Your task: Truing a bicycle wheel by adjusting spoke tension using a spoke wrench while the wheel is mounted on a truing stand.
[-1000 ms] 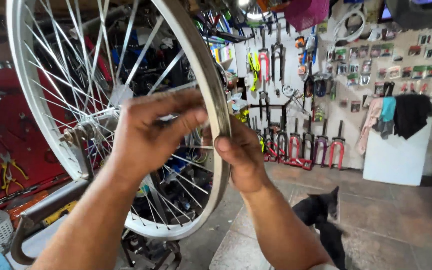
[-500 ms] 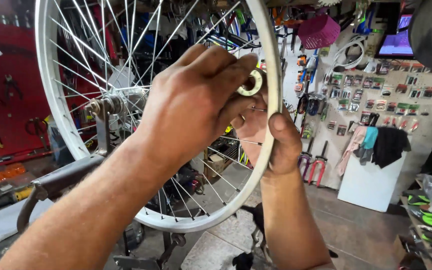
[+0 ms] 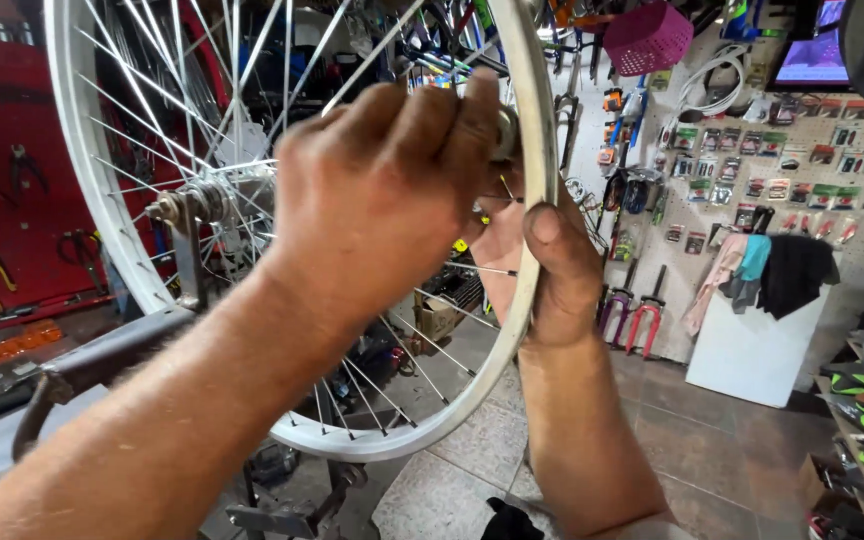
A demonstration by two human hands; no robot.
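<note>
Silver metal, a small round spoke tool [image 3: 505, 132], sits pinched between the fingertips of the left hand [image 3: 392, 190], pressed against the inner face of the white wheel rim [image 3: 537, 200] at its right side. Left hand is clenched on the tool, knuckles toward the camera, fingers curled tight; forearm runs down to the lower left corner. Right hand [image 3: 552, 265] wraps the same stretch of rim just below, thumb lying flat on the near face of the rim, fingers behind it, so it is grasping the rim. One thin spoke [image 3: 505, 188] crosses between the two hands, touching neither clearly.

Wheel stands upright, no tyre on it. Spokes fan inward to the hub [image 3: 202, 200], left of the left hand, where the axle end rests in a grey metal stand arm [image 3: 187, 265]. Stand base [image 3: 272, 515] shows below the rim's lowest arc.

Behind, left: red tool board [image 3: 12, 200] with pliers hanging. Right: pegboard wall [image 3: 772, 160] with small packaged parts, a pink basket [image 3: 649, 35] above, a white cabinet [image 3: 752, 345] with cloths draped over it, red and purple forks [image 3: 642, 320] leaning beside it. Floor [image 3: 732, 450] is grey tile.
</note>
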